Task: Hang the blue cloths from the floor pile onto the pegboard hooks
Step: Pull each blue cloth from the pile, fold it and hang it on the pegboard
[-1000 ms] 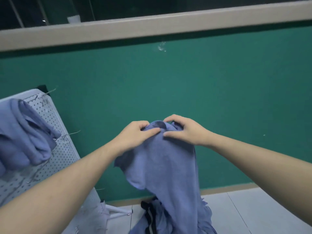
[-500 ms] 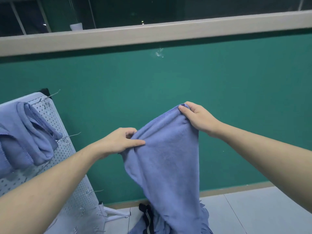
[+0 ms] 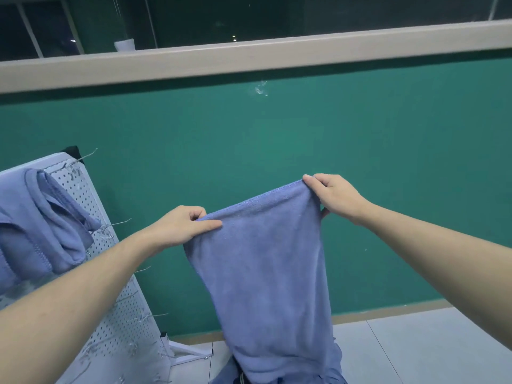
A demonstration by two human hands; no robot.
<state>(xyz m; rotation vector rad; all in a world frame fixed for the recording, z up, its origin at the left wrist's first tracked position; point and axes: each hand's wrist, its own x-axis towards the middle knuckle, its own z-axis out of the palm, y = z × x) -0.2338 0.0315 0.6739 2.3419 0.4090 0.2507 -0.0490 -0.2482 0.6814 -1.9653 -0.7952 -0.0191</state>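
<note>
Both the left hand (image 3: 181, 227) and right hand (image 3: 336, 196) pinch the top hem of the soft blue terry cloth (image 3: 270, 275), stretched between them and hanging lengthwise toward the floor pile, white perforated metal pegboard (image 3: 119, 309) with wire hooks to the left, nearer the left hand; no legible writing.

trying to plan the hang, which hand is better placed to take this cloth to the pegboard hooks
Left, probably. The left hand pinches the blue cloth on the side nearer the pegboard; the right hand holds the far corner.
</note>
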